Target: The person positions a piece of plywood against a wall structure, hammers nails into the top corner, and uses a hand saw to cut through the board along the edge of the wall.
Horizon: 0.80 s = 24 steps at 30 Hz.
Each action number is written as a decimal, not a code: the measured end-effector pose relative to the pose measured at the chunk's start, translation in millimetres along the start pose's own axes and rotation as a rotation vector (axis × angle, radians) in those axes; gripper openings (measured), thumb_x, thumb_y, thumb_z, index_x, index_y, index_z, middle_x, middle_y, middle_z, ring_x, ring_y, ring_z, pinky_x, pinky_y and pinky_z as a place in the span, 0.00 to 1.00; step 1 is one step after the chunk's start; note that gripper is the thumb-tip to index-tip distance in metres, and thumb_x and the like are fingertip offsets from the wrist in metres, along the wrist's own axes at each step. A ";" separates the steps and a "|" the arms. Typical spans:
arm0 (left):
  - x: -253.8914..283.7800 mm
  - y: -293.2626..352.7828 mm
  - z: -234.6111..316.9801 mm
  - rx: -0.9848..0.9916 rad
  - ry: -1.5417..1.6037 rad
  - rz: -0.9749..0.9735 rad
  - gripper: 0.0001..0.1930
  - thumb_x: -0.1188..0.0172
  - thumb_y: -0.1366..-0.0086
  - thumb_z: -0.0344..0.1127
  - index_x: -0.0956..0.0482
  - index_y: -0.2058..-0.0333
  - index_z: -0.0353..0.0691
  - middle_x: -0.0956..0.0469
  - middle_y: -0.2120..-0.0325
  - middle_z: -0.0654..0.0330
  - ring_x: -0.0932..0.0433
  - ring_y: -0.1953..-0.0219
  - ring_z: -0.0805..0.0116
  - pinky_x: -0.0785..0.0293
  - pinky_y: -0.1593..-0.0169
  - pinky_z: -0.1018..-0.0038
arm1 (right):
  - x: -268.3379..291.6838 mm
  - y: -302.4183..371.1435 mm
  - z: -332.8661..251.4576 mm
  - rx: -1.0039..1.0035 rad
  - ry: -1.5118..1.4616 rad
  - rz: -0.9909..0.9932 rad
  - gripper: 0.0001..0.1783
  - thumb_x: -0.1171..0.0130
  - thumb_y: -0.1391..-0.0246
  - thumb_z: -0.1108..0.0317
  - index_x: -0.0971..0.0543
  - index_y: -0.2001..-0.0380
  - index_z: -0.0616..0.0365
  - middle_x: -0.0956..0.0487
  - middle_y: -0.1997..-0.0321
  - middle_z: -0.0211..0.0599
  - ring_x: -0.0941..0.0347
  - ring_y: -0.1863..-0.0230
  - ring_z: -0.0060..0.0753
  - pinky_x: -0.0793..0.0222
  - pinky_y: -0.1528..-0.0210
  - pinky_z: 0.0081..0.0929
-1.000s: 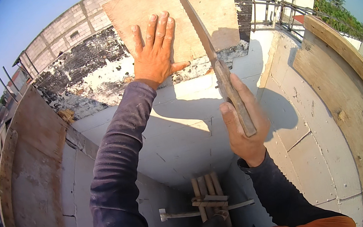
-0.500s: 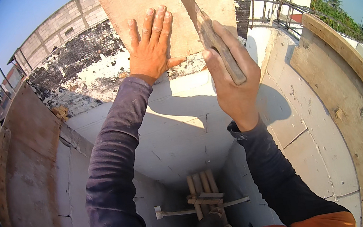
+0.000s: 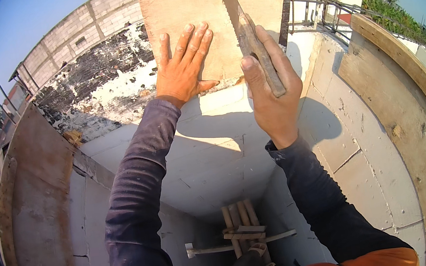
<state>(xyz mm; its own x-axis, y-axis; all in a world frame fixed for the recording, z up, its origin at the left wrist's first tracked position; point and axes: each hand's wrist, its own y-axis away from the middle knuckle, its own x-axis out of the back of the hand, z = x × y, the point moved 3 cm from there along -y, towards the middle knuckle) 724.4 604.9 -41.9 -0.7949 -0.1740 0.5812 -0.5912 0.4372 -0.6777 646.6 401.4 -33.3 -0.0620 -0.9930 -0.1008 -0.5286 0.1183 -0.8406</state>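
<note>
Plywood sheet (image 3: 179, 7): is catching hard sunlight
White block wall (image 3: 213, 171): is lying mostly in shade, while a bright streak is crossing it
Poles (image 3: 235, 216) below: are sinking into dimness
Right plank (image 3: 419, 68): is bowing with fisheye distortion
Corners: are fading to black

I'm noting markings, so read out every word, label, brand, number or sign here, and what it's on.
There are none I can read: no lettering or numbers show on the saw, wooden board, dark sleeves or pale block walls. Anything on the distant wall would be too small.
</note>
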 end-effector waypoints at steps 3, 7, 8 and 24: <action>3.8 -4.0 -5.3 0.124 0.059 0.203 0.73 0.32 0.58 0.83 0.57 0.20 0.56 0.56 0.20 0.69 0.61 0.18 0.65 0.73 0.19 0.41 | -8.9 -22.5 0.8 0.281 0.109 -0.030 0.31 0.34 0.33 0.64 0.27 0.33 0.69 0.19 0.41 0.51 0.21 0.44 0.31 0.23 0.44 0.27; 4.7 -11.1 -11.0 0.079 0.081 0.203 0.75 0.29 0.62 0.83 0.55 0.21 0.57 0.55 0.20 0.68 0.61 0.18 0.65 0.74 0.19 0.41 | -18.8 -15.9 8.5 0.283 0.070 -0.038 0.30 0.34 0.34 0.68 0.27 0.33 0.70 0.21 0.36 0.56 0.23 0.36 0.37 0.28 0.35 0.31; 4.4 -12.8 -10.0 0.087 0.068 0.237 0.76 0.30 0.64 0.84 0.54 0.21 0.57 0.55 0.20 0.68 0.61 0.18 0.65 0.75 0.19 0.40 | -16.1 -12.4 7.8 0.220 0.069 -0.052 0.30 0.35 0.34 0.68 0.27 0.33 0.70 0.21 0.36 0.56 0.23 0.36 0.38 0.28 0.35 0.31; -5.1 -13.4 -7.3 0.081 -0.022 0.170 0.75 0.37 0.61 0.89 0.54 0.21 0.50 0.55 0.20 0.63 0.62 0.18 0.60 0.75 0.20 0.39 | 2.1 8.4 -5.4 0.014 0.077 -0.057 0.27 0.35 0.33 0.68 0.25 0.34 0.66 0.19 0.39 0.52 0.22 0.39 0.33 0.26 0.39 0.30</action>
<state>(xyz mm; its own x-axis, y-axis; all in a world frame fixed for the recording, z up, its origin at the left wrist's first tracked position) 737.4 606.3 -32.4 -0.8865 -0.1234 0.4460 -0.4566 0.3897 -0.7998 637.4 400.3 -37.6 -0.0977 -0.9951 -0.0117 -0.5215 0.0612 -0.8511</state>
